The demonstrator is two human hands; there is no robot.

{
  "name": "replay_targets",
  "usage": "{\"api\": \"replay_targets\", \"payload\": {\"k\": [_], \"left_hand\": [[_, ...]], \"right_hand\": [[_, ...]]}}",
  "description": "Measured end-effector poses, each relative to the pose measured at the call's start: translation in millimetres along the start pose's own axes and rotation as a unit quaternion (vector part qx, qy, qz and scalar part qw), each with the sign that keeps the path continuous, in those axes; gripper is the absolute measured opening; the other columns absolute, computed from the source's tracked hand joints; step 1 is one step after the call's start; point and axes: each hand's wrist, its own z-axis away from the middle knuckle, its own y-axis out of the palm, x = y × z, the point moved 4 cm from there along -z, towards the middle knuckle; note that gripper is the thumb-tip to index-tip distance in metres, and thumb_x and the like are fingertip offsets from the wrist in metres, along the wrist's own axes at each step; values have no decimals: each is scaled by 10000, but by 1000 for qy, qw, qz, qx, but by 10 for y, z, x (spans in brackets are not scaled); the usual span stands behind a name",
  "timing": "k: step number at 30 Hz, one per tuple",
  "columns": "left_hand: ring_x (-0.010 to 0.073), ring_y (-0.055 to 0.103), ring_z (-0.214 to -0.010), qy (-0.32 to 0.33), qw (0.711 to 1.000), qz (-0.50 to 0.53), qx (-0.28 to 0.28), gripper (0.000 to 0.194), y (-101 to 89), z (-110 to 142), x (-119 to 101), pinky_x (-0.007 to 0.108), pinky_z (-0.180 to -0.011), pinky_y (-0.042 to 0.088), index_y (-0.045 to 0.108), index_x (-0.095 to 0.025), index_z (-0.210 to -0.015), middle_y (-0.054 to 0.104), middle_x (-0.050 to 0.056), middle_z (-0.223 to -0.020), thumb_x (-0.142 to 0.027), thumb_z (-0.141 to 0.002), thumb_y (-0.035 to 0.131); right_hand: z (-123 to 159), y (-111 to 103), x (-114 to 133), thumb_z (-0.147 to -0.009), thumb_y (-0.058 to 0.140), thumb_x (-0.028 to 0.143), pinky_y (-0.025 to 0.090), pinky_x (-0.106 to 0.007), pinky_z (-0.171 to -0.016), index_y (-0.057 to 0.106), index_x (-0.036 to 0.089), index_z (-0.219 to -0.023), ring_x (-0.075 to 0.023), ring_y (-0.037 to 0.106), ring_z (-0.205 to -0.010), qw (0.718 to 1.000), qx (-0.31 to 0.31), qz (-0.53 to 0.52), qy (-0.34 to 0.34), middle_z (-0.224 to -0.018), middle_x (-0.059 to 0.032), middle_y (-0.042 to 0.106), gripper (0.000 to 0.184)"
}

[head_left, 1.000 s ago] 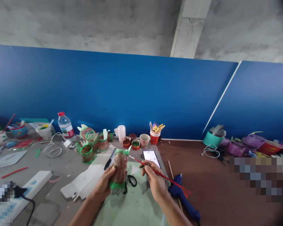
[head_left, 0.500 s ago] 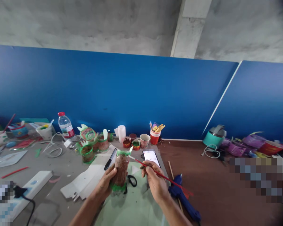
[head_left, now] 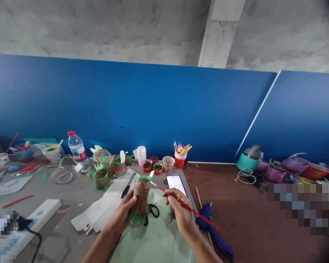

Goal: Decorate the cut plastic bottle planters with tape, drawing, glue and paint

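Note:
My left hand (head_left: pixel 126 210) is wrapped round a plastic bottle piece (head_left: pixel 141 197) painted brown, with green bands at its top and bottom. It stands nearly upright, and its lower end looks clear. My right hand (head_left: pixel 179 210) pinches a red-handled paintbrush (head_left: pixel 186 206); the brush tip is close to the green upper rim, and I cannot tell if they touch. Behind the bottle sit small paint cups, one of brown paint (head_left: pixel 147 166) and one of green paint (head_left: pixel 158 168). Below both hands lies a pale green sheet (head_left: pixel 153 244). Black scissor handles (head_left: pixel 154 210) show beside the bottle.
A phone (head_left: pixel 176 184) lies behind my right hand, and a blue glue gun (head_left: pixel 215 233) is right of it. Painted brown-and-green pieces (head_left: pixel 101 179) and a water bottle (head_left: pixel 77 148) stand back left. A power strip (head_left: pixel 35 223) is at left; a red-and-white cup (head_left: pixel 180 159) holds tools.
Very little differs. Both hands keep their grip on the bottle piece and the paintbrush, with the brush tip still by the upper rim.

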Motion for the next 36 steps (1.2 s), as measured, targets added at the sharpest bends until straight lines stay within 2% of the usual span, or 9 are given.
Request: {"api": "replay_targets", "payload": {"k": [4,8,11,17,23,30,36], "left_hand": [[322,694,-989,-2,1000,0,-10,684,11,1,-10,380,-890,515,630,-165,-1258,756,132,-1023,-380,-641,830],[331,674,-1048,3,1000,-18,-9,675,12,-7,0,386,-928,503,651,-177,-1229,740,130,-1099,-375,-614,847],[333,656,-1090,7,1000,-20,-12,671,2,-15,11,389,-964,490,661,-192,-1217,730,119,-1137,-378,-602,854],[332,649,-1111,4,1000,-14,-20,561,-21,-24,26,406,-985,480,679,-194,-1167,726,125,-1147,-352,-648,826],[350,619,-1152,20,999,-35,-2,532,61,-16,-5,422,-1000,470,710,-180,-1098,721,129,-1148,-365,-616,843],[346,622,-1143,18,999,-37,-15,599,59,-10,-24,411,-1000,467,692,-184,-1152,722,127,-1149,-379,-607,849],[333,634,-1123,22,999,-33,-10,553,47,-19,-12,373,-955,488,703,-171,-1103,714,132,-1167,-359,-605,855]], "right_hand": [[18,10,28,-778,694,356,483,-292,-605,743,223,-824,-163,580,-631,999,9,-10,-32,-775,-39,664,149],[50,63,71,-814,671,356,493,-302,-618,754,237,-852,-156,591,-635,996,53,-21,-68,-866,-48,653,149],[50,69,76,-814,669,342,496,-303,-628,758,237,-859,-154,596,-637,997,57,-2,-61,-902,-51,652,145],[28,5,66,-780,685,352,477,-287,-614,751,224,-798,-165,567,-642,999,10,21,-32,-778,-39,653,145],[71,93,77,-825,655,346,489,-310,-649,758,241,-868,-161,595,-661,995,82,-5,-54,-908,-51,642,154],[19,22,52,-816,658,329,479,-294,-637,760,234,-850,-156,576,-652,997,47,25,-56,-872,-44,647,143],[47,62,82,-823,652,322,482,-297,-643,760,242,-843,-154,596,-651,996,77,-12,-52,-872,-40,640,136]]}}
